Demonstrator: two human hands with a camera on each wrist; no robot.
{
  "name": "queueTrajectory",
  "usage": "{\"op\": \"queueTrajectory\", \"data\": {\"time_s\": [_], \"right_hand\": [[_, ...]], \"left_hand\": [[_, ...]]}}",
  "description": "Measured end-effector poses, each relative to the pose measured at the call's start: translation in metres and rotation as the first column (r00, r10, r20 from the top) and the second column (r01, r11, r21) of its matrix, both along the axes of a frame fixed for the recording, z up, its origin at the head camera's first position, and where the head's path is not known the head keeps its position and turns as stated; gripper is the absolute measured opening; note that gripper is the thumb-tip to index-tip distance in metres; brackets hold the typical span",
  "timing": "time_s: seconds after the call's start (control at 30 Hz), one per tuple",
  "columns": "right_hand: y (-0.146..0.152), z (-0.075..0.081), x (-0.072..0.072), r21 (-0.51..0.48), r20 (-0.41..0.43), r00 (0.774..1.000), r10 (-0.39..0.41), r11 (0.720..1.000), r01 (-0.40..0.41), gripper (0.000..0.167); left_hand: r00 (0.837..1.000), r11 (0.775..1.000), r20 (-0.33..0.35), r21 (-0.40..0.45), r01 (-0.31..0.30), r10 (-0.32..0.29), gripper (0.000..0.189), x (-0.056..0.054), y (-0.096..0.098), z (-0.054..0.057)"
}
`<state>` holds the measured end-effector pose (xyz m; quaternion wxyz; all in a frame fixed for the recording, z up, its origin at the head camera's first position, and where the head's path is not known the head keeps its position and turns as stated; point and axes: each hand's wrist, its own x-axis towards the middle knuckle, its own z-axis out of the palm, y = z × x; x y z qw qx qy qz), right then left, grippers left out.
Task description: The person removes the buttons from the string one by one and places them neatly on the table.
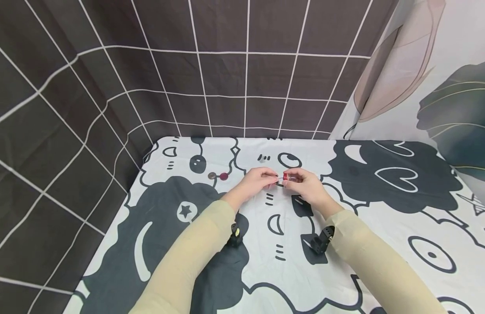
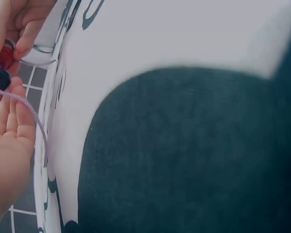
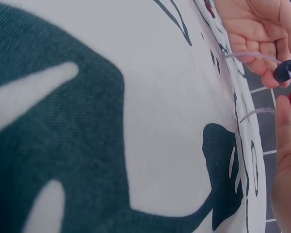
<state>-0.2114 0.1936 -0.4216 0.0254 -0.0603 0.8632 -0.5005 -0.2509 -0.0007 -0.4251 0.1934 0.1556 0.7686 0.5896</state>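
My left hand [image 1: 259,181] and right hand [image 1: 308,188] meet close above the cloth. A round black button [image 3: 285,72] on a thin pale pink cord [image 2: 29,104] is pinched at the left fingertips. The right hand grips red, round, button-like pieces [image 1: 286,176] between thumb and fingers, partly hidden by them. In the right wrist view, the cord runs between the black button and the red pieces, and its loose lengths hang down on both sides.
A brown-grey button [image 1: 212,175] and a red button [image 1: 224,176] lie on the patterned cloth [image 1: 289,279], left of the hands. Behind the surface hangs a dark curtain [image 1: 222,74] with a white grid; a leaf-print curtain [image 1: 407,65] is at the right.
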Motion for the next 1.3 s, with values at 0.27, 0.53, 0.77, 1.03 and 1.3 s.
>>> {"op": "queueTrajectory", "data": {"time_s": [0.27, 0.53, 0.77, 1.03, 1.3], "right_hand": [[0.004, -0.002, -0.001, 0.0, 0.004, 1.0, 0.001, 1.0, -0.001, 0.04], [0.005, -0.004, -0.002, -0.012, -0.005, 1.0, -0.001, 1.0, 0.001, 0.039], [0.007, -0.004, -0.002, -0.017, 0.001, 1.0, -0.012, 1.0, 0.012, 0.039], [0.009, -0.005, -0.003, -0.012, 0.007, 1.0, -0.016, 1.0, 0.016, 0.038], [0.012, -0.006, -0.003, 0.028, -0.003, 1.0, -0.02, 0.999, 0.02, 0.039]], "left_hand": [[0.998, 0.998, -0.055, -0.057, -0.022, 0.019, 0.028, 0.001, -0.004, 0.0], [0.997, 0.997, -0.047, -0.053, -0.059, 0.057, 0.026, -0.002, -0.012, -0.005], [0.995, 0.995, -0.049, -0.039, -0.087, 0.085, 0.025, -0.004, -0.017, -0.005], [0.995, 0.995, -0.011, -0.034, -0.095, 0.095, 0.028, -0.007, -0.023, -0.004], [0.994, 0.994, -0.021, -0.028, -0.106, 0.105, 0.025, -0.01, -0.028, -0.007]]}}
